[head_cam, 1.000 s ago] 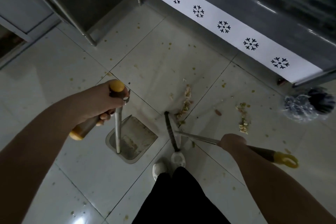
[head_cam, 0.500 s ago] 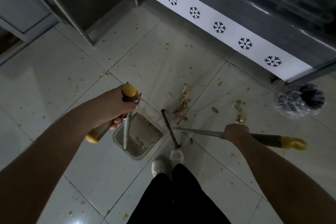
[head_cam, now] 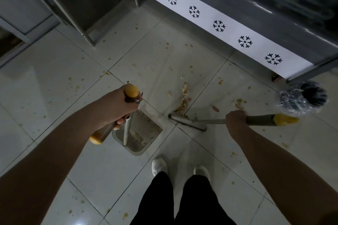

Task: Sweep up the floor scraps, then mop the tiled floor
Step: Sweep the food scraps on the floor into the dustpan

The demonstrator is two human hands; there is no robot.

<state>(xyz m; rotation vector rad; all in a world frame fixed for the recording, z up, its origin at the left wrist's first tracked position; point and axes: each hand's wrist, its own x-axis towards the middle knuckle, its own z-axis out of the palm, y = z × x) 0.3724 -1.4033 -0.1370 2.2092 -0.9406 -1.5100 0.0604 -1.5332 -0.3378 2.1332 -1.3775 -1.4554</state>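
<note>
My left hand [head_cam: 114, 107] grips the yellow-tipped handle of the dustpan [head_cam: 144, 133], whose grey tray rests on the tiled floor [head_cam: 54, 82] with its mouth facing right. My right hand [head_cam: 236, 120] grips the metal shaft of the broom [head_cam: 187, 122], just left of its yellow end cap. The broom head lies on the floor between the dustpan and a line of food scraps [head_cam: 183, 99]. A smaller scrap pile [head_cam: 238, 103] and a reddish bit lie further right. Small yellow crumbs dot the tiles.
A bin lined with a clear bag [head_cam: 303, 99] stands at the right. A steel counter with a white snowflake-patterned panel [head_cam: 219, 25] runs along the back. Metal table legs [head_cam: 73, 18] stand at the back left. My white shoes [head_cam: 180, 169] are just below the dustpan.
The broom head has turned from nearly upright to slanting across the floor, closer under the scrap line. My right hand has shifted right and up. My feet have moved apart.
</note>
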